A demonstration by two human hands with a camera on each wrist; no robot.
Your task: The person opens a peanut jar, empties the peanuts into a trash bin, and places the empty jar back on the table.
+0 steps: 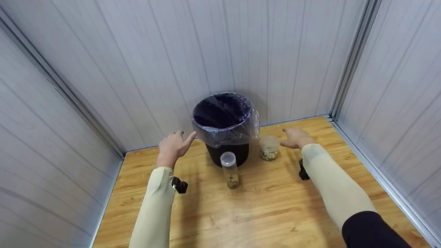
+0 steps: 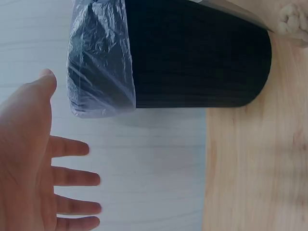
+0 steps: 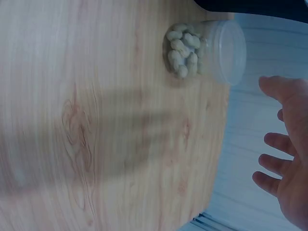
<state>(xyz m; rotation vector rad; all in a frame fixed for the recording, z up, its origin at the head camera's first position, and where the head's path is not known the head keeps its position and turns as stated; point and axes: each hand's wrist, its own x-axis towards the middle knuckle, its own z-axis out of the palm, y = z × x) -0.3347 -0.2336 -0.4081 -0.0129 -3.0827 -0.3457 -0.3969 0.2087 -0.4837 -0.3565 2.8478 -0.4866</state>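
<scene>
The left hand [image 1: 174, 146], left of centre in the head view, holds nothing; its fingers are straight and its thumb stands apart from them. The right hand [image 1: 296, 137], right of centre, is also free, thumb and fingers apart. Neither appears to touch anything, so any handling looks not yet begun: the containers are ungripped, and moving or emptying them would all be left to do.

Just beside the right thumb, with a gap, is a clear jar [image 1: 268, 148], upright right of centre; pale peanuts [image 3: 180, 50] fill its lower part. Whether a lid caps it, I cannot tell.

Near the left thumb, at mid-frame, is a black bin [image 1: 242, 154], its see-through purplish liner [image 1: 224, 135] folded over the rim. The dark inside hides any contents. Below the bin in the frame stands a tall clear tube [image 1: 229, 169] with pieces at its base. All stand on a wooden surface [image 1: 262, 210] before a pale wall [image 1: 224, 44].
</scene>
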